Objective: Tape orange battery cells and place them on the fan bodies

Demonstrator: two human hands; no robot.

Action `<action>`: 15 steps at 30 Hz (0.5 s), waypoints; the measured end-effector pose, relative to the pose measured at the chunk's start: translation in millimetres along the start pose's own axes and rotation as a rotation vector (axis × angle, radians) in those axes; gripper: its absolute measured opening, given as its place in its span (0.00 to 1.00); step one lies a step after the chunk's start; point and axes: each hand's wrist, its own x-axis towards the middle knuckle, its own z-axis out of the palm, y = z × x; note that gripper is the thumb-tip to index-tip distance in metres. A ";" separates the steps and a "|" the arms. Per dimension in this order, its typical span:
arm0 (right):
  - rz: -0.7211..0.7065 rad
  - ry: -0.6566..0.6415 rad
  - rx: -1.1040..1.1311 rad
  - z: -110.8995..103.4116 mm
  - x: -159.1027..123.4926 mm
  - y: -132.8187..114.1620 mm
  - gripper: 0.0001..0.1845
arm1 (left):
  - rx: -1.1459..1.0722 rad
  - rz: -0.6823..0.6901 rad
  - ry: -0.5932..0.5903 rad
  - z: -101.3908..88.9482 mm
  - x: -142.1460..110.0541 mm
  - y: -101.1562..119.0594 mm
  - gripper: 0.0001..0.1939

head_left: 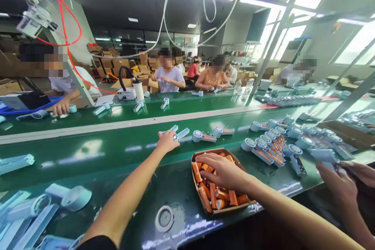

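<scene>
My left hand is stretched forward over the green belt, its fingers closed around a light-blue handheld fan housing with an open handle. Part of that housing is hidden by the fingers. My right hand rests over a shallow cardboard box full of orange cylindrical batteries. Its fingers are extended and slightly bent on top of the batteries, with no battery visibly gripped. Just past the left hand, fan housings with orange batteries in their handles lie on the belt.
A white ring lies on the bench before me. Blue housings are heaped at the lower left. Rows of battery-fitted fans stand at the right, near a co-worker's hands. Several people sit across the green conveyor belt.
</scene>
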 end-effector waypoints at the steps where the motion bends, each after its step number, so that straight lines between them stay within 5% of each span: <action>1: -0.068 0.022 0.022 3.7 -15.2 -9.1 0.16 | 0.011 0.002 -0.015 -2.4 -15.1 -10.8 0.25; 6: -0.279 0.023 0.227 48.7 -62.9 -58.2 0.11 | 0.087 -0.071 -0.125 -12.0 -114.3 -67.1 0.23; 9: -0.243 0.015 0.184 97.7 -72.5 -81.5 0.08 | 0.191 -0.043 -0.020 -14.5 -178.6 -70.1 0.25; 12: -0.068 0.052 0.005 144.4 -76.8 -94.7 0.12 | 0.159 0.251 0.148 -7.6 -234.3 -47.5 0.24; 15: 0.063 0.118 -0.062 168.2 -78.8 -98.0 0.13 | 0.006 0.542 0.084 8.7 -272.1 -28.0 0.16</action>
